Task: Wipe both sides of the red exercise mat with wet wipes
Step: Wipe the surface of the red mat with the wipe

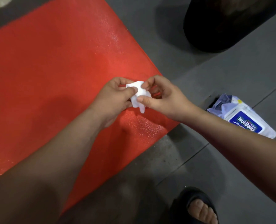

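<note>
— Where's the wipe (139,92)?
— Mid-frame and bunched up. The left hand (116,96) and the right hand (163,97) each pinch it above the red mat (53,70), which spreads toward 10 o'clock.
— Best way on?
— I'd pull it flat, then fold it into a pad before pressing down.
— Anything unclear?
— The mat runs off at 9 o'clock, and its underside is hidden. I can't tell whether the flap is open on the pack (243,117) at 4 o'clock.

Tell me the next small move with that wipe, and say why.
Probably pull the wet wipe open flat. The left hand and the right hand both pinch it, crumpled small, above the red mat, so it would cover little surface as it is.
</note>
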Demonstrator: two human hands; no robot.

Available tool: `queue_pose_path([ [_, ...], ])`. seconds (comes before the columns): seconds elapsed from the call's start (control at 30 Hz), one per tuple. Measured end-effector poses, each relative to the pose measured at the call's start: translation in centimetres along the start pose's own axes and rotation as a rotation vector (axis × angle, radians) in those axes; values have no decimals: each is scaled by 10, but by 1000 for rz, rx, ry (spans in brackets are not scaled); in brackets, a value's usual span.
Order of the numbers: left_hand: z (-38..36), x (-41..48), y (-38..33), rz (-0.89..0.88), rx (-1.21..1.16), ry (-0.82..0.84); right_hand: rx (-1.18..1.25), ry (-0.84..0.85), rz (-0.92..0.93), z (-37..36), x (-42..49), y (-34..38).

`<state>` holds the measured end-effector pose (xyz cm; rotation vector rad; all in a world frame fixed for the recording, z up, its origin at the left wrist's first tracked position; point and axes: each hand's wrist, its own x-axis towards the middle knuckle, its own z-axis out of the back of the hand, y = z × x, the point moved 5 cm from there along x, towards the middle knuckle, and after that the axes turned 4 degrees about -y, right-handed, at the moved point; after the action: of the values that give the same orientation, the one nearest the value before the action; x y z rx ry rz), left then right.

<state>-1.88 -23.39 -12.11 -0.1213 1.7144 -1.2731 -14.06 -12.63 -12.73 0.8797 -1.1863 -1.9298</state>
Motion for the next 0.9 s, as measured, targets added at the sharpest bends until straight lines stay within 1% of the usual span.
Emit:
queue_pose_path([
  [0.03,-2,-1,1,14,-37,23,-59,-9,31,-1,-2,-1],
  [0.13,-10,-7,3,59,-130,135,-192,-110,141,4,-6,3],
  [0.2,-15,-8,5,57,-111,177,-281,-150,241,11,-10,9],
  [0.23,-15,-6,6,35,-62,179,-331,-146,283,15,-12,10],
  [0.3,-11,-1,9,-71,130,137,-401,-140,287,28,-16,7],
  [0.37,-3,4,14,-221,366,40,-470,-168,244,46,-18,-2],
  [0.43,6,2,18,-330,546,-72,-532,-185,215,63,-22,-13],
  [0.5,15,0,20,-455,701,-195,-595,-135,212,68,-28,-23],
  [0.57,16,-1,25,-559,848,-247,-646,-45,246,61,-37,-30],
  [0.6,15,-2,30,-567,917,-248,-670,-19,274,57,-41,-32],
  [0.67,14,-3,43,-520,1041,-244,-712,1,319,53,-47,-33],
  [0.73,13,-7,52,-510,1090,-248,-725,24,334,55,-43,-32],
  [0.8,12,-9,54,-542,1084,-255,-723,-22,333,58,-28,-30],
  [0.9,11,-9,54,-537,1087,-272,-705,-132,298,54,-9,-30],
])
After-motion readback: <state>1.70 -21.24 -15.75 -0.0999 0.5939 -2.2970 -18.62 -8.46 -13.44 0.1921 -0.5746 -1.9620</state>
